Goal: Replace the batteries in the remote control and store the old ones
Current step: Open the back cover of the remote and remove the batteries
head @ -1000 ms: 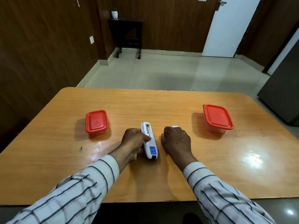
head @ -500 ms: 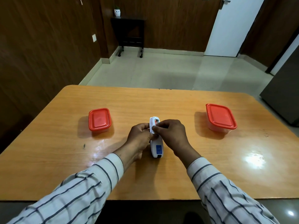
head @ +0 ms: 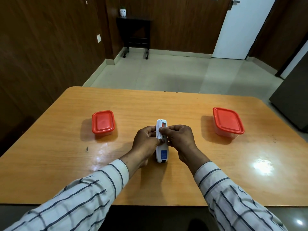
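Remote (head: 161, 153) in left hand's (head: 146, 140) closed grip, right fingertips (head: 161, 130) pinching orange battery (head: 162, 125); blue label unreadable.

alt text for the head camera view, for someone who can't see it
Both hands work on a white remote lying back-up on a wooden table: the left hand steadies it while the right hand reaches into its open battery bay. A red-lidded container sits on each side, both closed.
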